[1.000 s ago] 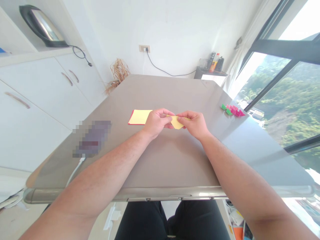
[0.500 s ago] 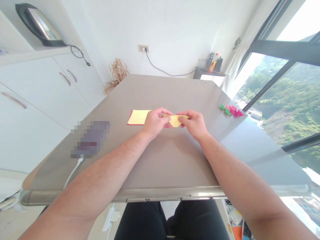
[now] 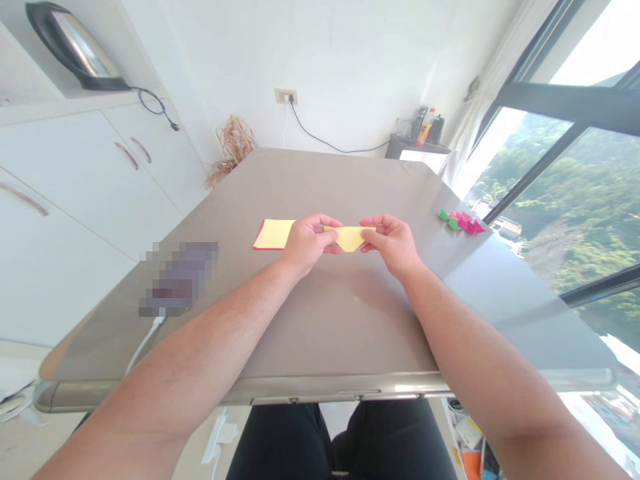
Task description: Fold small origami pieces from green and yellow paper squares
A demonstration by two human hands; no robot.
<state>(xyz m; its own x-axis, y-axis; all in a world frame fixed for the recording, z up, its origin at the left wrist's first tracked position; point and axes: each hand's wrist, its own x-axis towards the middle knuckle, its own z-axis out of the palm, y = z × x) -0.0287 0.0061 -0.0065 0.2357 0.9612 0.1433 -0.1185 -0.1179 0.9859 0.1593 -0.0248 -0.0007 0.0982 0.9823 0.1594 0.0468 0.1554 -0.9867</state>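
Note:
Between my hands is a folded yellow paper [image 3: 350, 240], straight along its top and narrowing toward the bottom. My left hand [image 3: 310, 241] pinches its left end, thumb on the near face and fingers behind. The right end is gripped the same way by my right hand [image 3: 393, 241]. The paper is held just above the grey table. Left of it, partly covered by my left hand, lies a flat yellow sheet or stack of paper [image 3: 273, 233] with red edges showing on its left and near sides.
Several small pink and green folded paper pieces [image 3: 465, 221] sit at the table's right edge by the window. A pixelated dark object [image 3: 180, 280] with a white cable [image 3: 145, 343] lies at left. The grey table [image 3: 330, 320] ends in a metallic front rim.
My right hand has shifted slightly right and up along the folded paper, so more of the paper's face shows between my thumbs. Both hands still hold it.

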